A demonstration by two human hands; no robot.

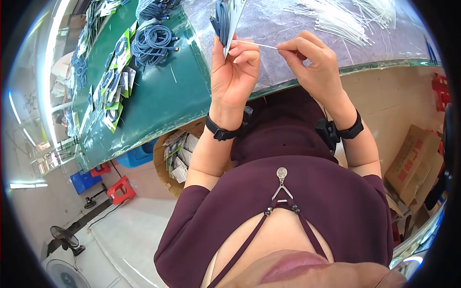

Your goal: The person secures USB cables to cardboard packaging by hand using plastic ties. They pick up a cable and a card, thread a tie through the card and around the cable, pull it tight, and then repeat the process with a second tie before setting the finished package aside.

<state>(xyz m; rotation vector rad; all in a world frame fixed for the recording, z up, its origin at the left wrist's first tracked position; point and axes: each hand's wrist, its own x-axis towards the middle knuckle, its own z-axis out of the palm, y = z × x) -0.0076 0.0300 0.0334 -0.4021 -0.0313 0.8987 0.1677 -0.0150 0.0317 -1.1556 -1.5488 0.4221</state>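
Observation:
Near the top centre, my left hand (235,72) is closed on a card with a coiled blue-grey cable (221,21) against its face. The card (235,19) is seen nearly edge-on, tilted upward. A thin white zip tie (259,45) runs from the card at my left fingertips across to my right hand (309,60). Thumb and forefinger of the right hand pinch the tie's free end. Where the tie meets the card is partly hidden by the left fingers.
Loose white zip ties (331,21) lie at the table's back right. Coiled cables (152,44) and carded cables (115,91) lie on the green mat (177,96) to the left. Below the table edge are a box of cards (180,153), red stools (121,190) and a cardboard box (412,161).

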